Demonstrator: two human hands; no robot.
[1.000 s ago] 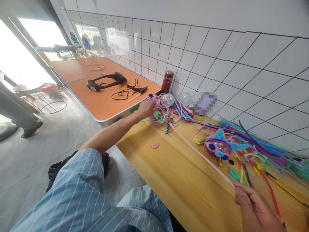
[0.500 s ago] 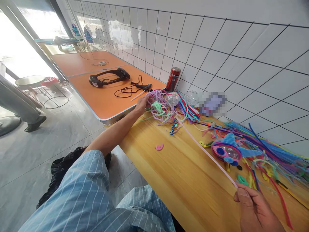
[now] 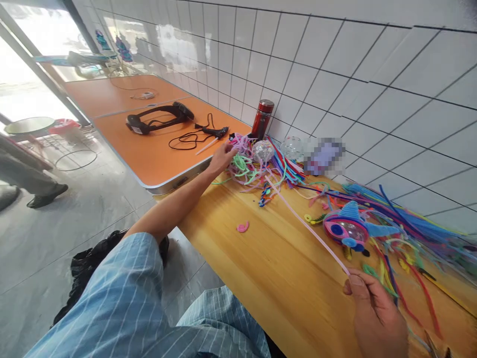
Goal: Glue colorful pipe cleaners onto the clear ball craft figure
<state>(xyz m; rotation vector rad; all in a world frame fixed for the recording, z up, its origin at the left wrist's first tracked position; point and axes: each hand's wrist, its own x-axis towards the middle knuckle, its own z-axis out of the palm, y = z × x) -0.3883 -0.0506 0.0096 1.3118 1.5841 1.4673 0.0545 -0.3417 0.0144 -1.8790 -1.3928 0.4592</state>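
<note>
Between the thumb and fingers of my right hand (image 3: 372, 303) is one end of a pale pink pipe cleaner (image 3: 307, 226), which runs up and left across the wooden table. My left hand (image 3: 222, 158) reaches into a tangle of pink and green pipe cleaners (image 3: 244, 166), its fingers curled at the near side and their tips partly hidden by the strands. Near my right hand sits a fish-like figure (image 3: 345, 228) in pink and blue with a clear body. A pink coiled piece (image 3: 243, 226) lies between my hands.
Clear balls (image 3: 263, 150) and a red flask (image 3: 263, 119) stand by the tiled wall. Bundles of pipe cleaners (image 3: 402, 214) spread along the back right. A black headset (image 3: 160, 118) and a glue gun (image 3: 216, 132) lie on the orange table (image 3: 122, 154). Scissors (image 3: 432, 345) show at bottom right.
My right hand has moved slightly left and up in the picture with the pink pipe cleaner. My left hand has shifted over the tangle. The whole view has turned a little.
</note>
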